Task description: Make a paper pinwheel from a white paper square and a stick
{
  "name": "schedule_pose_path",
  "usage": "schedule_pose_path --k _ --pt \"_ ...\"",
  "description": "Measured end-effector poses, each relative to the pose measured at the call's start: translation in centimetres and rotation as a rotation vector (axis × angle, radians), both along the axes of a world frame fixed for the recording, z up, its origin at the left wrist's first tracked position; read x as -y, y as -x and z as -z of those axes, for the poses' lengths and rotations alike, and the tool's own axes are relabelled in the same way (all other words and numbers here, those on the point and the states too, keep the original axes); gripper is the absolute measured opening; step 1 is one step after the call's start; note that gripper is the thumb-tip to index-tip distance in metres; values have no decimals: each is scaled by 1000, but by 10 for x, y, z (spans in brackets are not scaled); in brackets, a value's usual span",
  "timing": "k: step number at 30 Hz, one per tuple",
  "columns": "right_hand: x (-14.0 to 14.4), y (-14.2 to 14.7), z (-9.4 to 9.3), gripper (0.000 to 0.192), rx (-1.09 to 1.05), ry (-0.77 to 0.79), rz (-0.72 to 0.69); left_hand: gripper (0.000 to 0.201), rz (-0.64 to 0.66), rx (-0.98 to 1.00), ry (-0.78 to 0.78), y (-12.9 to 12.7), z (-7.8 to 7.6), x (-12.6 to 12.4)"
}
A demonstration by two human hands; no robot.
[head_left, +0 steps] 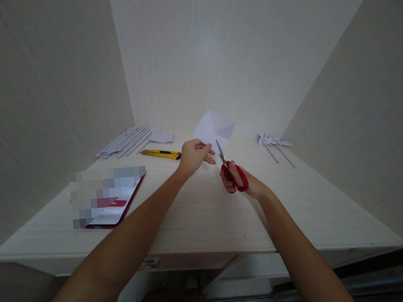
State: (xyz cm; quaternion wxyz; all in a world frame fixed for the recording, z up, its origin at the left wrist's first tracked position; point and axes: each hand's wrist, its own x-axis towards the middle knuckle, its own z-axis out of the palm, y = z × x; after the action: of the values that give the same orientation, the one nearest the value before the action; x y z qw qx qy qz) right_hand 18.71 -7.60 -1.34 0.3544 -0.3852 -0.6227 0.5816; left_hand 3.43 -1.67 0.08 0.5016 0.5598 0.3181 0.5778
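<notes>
My left hand (197, 155) is closed at the lower left edge of a creased white sheet of paper (215, 127), with the thumb and fingers pinched there. The sheet stands corner-up, and fold lines cross it. My right hand (237, 176) grips a pair of scissors (220, 150) by its red handles. The metal blades point up and left, slightly apart, close to the paper's lower corner. Whether the blades touch the paper is hard to tell.
A yellow utility knife (161, 154) lies left of my left hand. Rolled paper sticks (126, 141) and a small paper piece (161, 136) lie behind it. Paper pinwheels on sticks (274, 141) rest at right. A red-edged tablet (113, 212), partly blurred, lies front left. Walls enclose the table (200, 217).
</notes>
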Motion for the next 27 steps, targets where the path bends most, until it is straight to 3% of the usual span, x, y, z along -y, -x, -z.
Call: schedule_pose_path --k 19,27 --pt "-1 1 1 48 -3 5 -18 14 -18 10 27 -2 1 -1" --pt "1 1 -2 47 13 -24 -19 14 -99 -19 60 -2 1 0"
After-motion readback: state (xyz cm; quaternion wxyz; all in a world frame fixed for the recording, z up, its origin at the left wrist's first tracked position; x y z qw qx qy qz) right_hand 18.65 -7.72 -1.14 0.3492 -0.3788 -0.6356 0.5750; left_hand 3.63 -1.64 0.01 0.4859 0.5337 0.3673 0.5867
